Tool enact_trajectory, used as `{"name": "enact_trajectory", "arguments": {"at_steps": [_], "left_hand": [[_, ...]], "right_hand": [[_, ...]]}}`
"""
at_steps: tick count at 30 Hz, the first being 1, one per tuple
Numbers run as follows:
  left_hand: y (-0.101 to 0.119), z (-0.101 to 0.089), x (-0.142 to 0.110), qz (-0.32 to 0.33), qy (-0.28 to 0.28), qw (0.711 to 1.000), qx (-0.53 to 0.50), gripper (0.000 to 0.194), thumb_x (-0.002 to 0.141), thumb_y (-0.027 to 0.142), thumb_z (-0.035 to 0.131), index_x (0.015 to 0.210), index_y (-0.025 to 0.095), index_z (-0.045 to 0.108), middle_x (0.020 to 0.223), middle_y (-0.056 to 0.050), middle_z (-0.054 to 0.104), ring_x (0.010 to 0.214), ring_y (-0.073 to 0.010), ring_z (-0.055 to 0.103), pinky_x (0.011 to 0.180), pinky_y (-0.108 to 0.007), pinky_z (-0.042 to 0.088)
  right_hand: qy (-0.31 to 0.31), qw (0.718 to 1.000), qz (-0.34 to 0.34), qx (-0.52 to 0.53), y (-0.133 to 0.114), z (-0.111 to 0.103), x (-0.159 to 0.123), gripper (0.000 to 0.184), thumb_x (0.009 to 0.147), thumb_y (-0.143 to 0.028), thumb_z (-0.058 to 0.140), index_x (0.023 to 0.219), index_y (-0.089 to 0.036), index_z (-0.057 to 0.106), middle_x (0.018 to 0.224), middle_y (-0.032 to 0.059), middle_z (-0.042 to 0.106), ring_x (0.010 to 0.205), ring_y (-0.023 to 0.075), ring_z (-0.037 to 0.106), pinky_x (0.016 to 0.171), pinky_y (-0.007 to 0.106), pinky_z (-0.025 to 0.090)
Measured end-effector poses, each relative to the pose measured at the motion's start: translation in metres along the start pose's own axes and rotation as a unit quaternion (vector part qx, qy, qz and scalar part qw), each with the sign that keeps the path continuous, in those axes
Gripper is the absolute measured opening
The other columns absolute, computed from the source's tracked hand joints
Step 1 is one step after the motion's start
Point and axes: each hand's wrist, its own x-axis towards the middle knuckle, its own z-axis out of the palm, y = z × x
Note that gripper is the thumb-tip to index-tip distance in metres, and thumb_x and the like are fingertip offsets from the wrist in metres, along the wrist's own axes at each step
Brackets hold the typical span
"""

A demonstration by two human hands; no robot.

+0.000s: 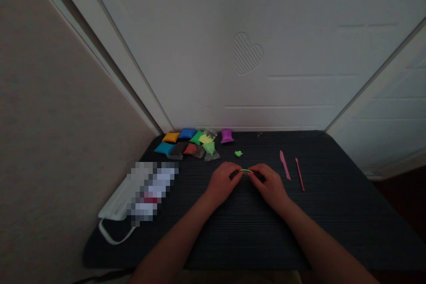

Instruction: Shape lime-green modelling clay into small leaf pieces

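Observation:
Between my two hands a thin, slightly arched strip of light green modelling clay point(246, 171) is pinched at both ends. My left hand point(224, 181) has its thumb and forefinger closed on the left end. The right end is in the pinch of my right hand point(269, 183). Just beyond my fingertips, a small lump of the same green clay point(238, 153) lies on the dark table. To the right of my right hand rest a pink plastic clay knife point(285, 165) and a thin pink modelling stick point(300, 174).
Several clay packets, among them orange point(171, 137), blue point(187, 133), teal point(164, 148) and purple point(227, 136), lie along the back of the dark table point(333, 222). A white strapped item point(116, 204), partly blurred, sits at the left edge. A white panel point(199, 53) rises behind.

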Motion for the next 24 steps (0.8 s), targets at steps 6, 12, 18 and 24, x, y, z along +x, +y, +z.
{"name": "enact_trajectory", "arguments": {"at_steps": [6, 12, 18, 24], "left_hand": [[0.014, -0.005, 0.012, -0.015, -0.049, 0.999, 0.001, 0.015, 0.080, 0.029, 0.049, 0.083, 0.019, 0.061, 0.081, -0.002, 0.061, 0.079, -0.0170, 0.054, 0.073, -0.030, 0.041], [0.018, 0.015, 0.014, -0.175, -0.050, 0.926, -0.329, 0.023, 0.076, 0.032, 0.054, 0.093, 0.018, 0.057, 0.080, -0.003, 0.062, 0.072, -0.0146, 0.056, 0.063, -0.025, 0.040], [0.009, 0.021, 0.005, -0.320, -0.132, 0.695, -0.629, 0.034, 0.079, 0.045, 0.046, 0.080, 0.013, 0.056, 0.070, -0.006, 0.061, 0.055, -0.0115, 0.055, 0.046, -0.021, 0.034], [0.009, 0.019, 0.004, -0.329, -0.105, 0.680, -0.647, 0.019, 0.067, 0.022, 0.067, 0.082, 0.013, 0.059, 0.074, -0.001, 0.057, 0.064, -0.0085, 0.055, 0.057, -0.020, 0.039]], "right_hand": [[0.000, 0.999, 0.038, 0.028, 0.004, -0.003, 0.001, 0.014, 0.077, -0.029, 0.054, 0.087, -0.021, 0.060, 0.083, 0.0028, 0.063, 0.078, 0.0172, 0.057, 0.072, 0.031, 0.044], [0.055, 0.997, 0.029, 0.055, 0.011, -0.013, 0.004, 0.010, 0.077, -0.024, 0.053, 0.085, -0.021, 0.059, 0.083, 0.0035, 0.062, 0.079, 0.0183, 0.057, 0.072, 0.033, 0.045], [0.055, 0.995, -0.037, 0.075, 0.010, -0.017, 0.003, 0.019, 0.076, -0.011, 0.051, 0.087, -0.024, 0.059, 0.099, 0.0040, 0.060, 0.097, 0.0185, 0.054, 0.087, 0.037, 0.041], [0.028, 0.994, -0.021, 0.103, 0.010, -0.014, 0.002, 0.024, 0.078, -0.011, 0.049, 0.094, -0.025, 0.059, 0.107, 0.0040, 0.056, 0.103, 0.0174, 0.050, 0.092, 0.036, 0.037]]}}
